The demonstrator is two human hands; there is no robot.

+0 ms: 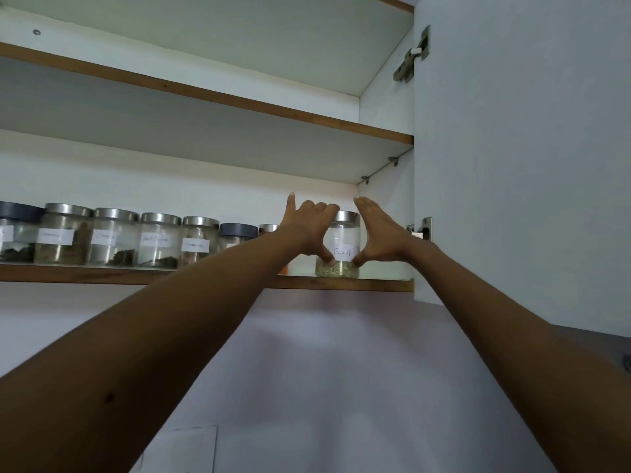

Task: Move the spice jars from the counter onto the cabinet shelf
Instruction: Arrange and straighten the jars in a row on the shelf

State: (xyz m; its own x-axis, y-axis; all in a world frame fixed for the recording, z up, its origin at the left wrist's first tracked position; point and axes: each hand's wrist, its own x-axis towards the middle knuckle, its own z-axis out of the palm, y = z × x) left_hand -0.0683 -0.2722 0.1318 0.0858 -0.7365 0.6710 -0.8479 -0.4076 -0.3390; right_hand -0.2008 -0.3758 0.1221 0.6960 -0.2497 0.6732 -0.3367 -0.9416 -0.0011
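So the fennel jar (344, 237) stands at the right end of the shelf (341, 285), apart from the jar row (158, 240). My left hand (307, 228) curls round it, thumb low; my right hand (379, 233) presses its other side, fingers straight.

Light level: dim, cool, even; no glare.
Brightest area: cabinet back wall (343, 194), centre right.
Shadow: upper shelf (205, 131) underside grey.
Sharpness: soft overall; jar labels (155, 239), left, blurred.
Distortion: straight edges bow toward frame's left.

Arms up, L hand (308, 229) curled round jar (345, 235), R hand (379, 233) prob flat.
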